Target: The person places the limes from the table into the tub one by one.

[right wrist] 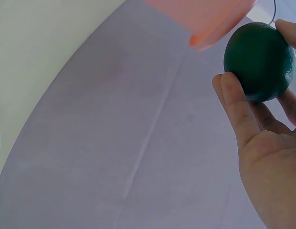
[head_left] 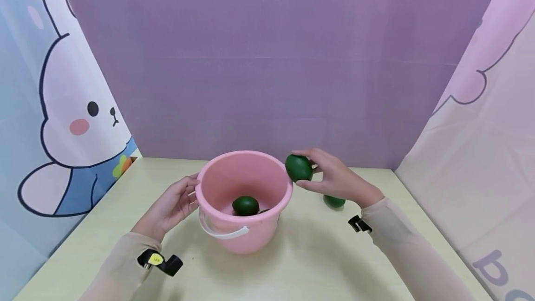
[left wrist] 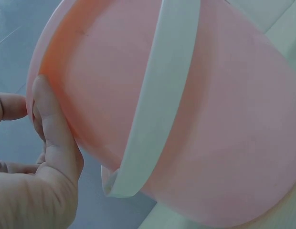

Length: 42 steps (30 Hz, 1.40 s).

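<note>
A pink bucket (head_left: 244,231) with a white handle (head_left: 223,233) stands on the table. At the left side of its rim, my left hand (head_left: 177,203) grips the edge between thumb and fingers; the left wrist view shows the thumb lying along the wall under the rim. My right hand (head_left: 334,175) holds a dark green, smooth avocado (head_left: 298,168) between thumb and fingers, just beside the bucket's right rim. Inside the bucket lies another avocado (head_left: 245,206), with a sliver of a further dark green thing next to it. One more avocado (head_left: 334,201) rests on the table, partly hidden under the right wrist.
The pale table (head_left: 309,264) ends at a purple cloth backdrop (head_left: 267,59). Printed cloth with a cartoon rabbit (head_left: 79,106) hangs on the left, and a pale printed cloth (head_left: 480,161) hangs on the right. Both wrists wear black straps.
</note>
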Motion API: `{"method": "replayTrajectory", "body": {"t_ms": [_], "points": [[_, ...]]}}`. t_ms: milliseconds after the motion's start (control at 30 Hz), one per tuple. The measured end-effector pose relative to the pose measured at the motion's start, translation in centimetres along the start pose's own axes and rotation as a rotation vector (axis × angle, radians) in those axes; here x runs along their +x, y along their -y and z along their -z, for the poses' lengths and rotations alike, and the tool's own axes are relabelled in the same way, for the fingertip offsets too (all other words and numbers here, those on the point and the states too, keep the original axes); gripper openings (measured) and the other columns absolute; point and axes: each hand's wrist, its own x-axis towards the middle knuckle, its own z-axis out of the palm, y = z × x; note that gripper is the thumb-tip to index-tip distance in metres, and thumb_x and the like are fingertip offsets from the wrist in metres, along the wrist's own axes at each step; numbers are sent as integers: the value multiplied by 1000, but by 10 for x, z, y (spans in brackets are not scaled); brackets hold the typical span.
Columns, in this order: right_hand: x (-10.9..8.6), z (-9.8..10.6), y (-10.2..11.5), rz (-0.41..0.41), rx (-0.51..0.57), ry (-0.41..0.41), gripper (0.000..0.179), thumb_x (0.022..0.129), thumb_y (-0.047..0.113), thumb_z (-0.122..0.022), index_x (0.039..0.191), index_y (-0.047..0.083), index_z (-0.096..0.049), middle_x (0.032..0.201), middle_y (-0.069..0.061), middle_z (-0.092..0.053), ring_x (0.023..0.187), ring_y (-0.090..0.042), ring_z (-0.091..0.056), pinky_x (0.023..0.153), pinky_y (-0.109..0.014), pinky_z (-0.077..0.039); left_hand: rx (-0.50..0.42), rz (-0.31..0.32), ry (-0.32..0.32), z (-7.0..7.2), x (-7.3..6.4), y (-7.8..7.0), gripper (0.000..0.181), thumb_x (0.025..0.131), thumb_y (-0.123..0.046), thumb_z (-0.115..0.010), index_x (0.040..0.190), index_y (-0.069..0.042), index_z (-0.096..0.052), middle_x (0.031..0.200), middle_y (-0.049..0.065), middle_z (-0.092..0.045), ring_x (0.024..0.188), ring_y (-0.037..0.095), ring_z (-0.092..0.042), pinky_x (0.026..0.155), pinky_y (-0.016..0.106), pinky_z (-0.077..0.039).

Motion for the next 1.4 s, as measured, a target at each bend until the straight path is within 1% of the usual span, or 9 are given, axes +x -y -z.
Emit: {"method": "replayTrajectory", "body": {"t_ms": [267, 400, 533, 767, 900, 967, 1033, 1233, 1400], "points": [[5, -1, 5, 35, 2, -5, 67, 87, 26, -79, 145, 14, -49, 135, 0, -54, 101, -18, -61, 86, -31, -59, 1, 0, -6, 1, 0, 1, 34, 105, -16, -46, 138, -9, -43, 124, 7, -55, 96, 11, -63, 78, 19, -58], [7, -2, 7, 41, -4, -7, 67, 87, 25, -80, 145, 15, -49, 135, 0, -53, 101, -17, -61, 86, -31, -59, 8, 3, -20, 1, 0, 1, 36, 105, -17, -47, 140, -9, -42, 124, 6, -56, 96, 11, -63, 78, 19, -58], [10, -2, 9, 38, 5, -5, 67, 87, 25, -80, 145, 15, -48, 135, 2, -52, 102, -15, -61, 87, -32, -58, 11, -2, -13, 1, 0, 1, 37, 105, -17, -47, 140, -8, -41, 123, 7, -56, 96, 11, -63, 78, 19, -58], [15, -4, 13, 44, 9, 7, 67, 87, 26, -80, 146, 16, -48, 135, 5, -52, 102, -10, -60, 89, -28, -57, 4, -12, 3, 1, 0, 1, 36, 105, -16, -47, 139, -6, -42, 121, 7, -57, 95, 11, -63, 78, 19, -58], [18, -5, 18, 53, 7, 12, 67, 87, 26, -79, 146, 18, -48, 136, 7, -52, 103, -10, -59, 89, -30, -57, 13, -11, -4, 1, -1, 1, 34, 105, -17, -47, 137, -7, -44, 121, 7, -56, 95, 11, -63, 78, 19, -58], [20, -6, 20, 58, 9, 20, 67, 88, 26, -79, 146, 18, -48, 137, 6, -52, 104, -12, -59, 88, -31, -57, 12, -11, -5, 1, -1, 1, 33, 105, -17, -47, 137, -8, -45, 121, 7, -57, 94, 11, -63, 78, 19, -58], [22, -7, 22, 59, 2, 28, 66, 88, 27, -79, 146, 19, -49, 137, 7, -51, 105, -13, -59, 87, -30, -57, 13, -10, -3, 0, -1, 1, 35, 105, -17, -47, 138, -7, -43, 121, 7, -56, 94, 11, -63, 77, 19, -58], [27, -9, 27, 88, -8, 32, 65, 87, 26, -79, 145, 18, -50, 135, 6, -53, 103, -11, -59, 85, -29, -58, 20, -4, -9, -1, 0, 0, 42, 105, -17, -47, 143, -5, -37, 123, 8, -55, 95, 11, -62, 78, 19, -58], [30, -11, 29, 113, 1, 46, 65, 87, 24, -79, 145, 16, -50, 135, 5, -53, 104, -10, -58, 85, -28, -58, 23, -5, -15, -2, 0, 0, 38, 105, -18, -48, 141, -7, -40, 122, 7, -55, 95, 11, -62, 78, 19, -58]]}}
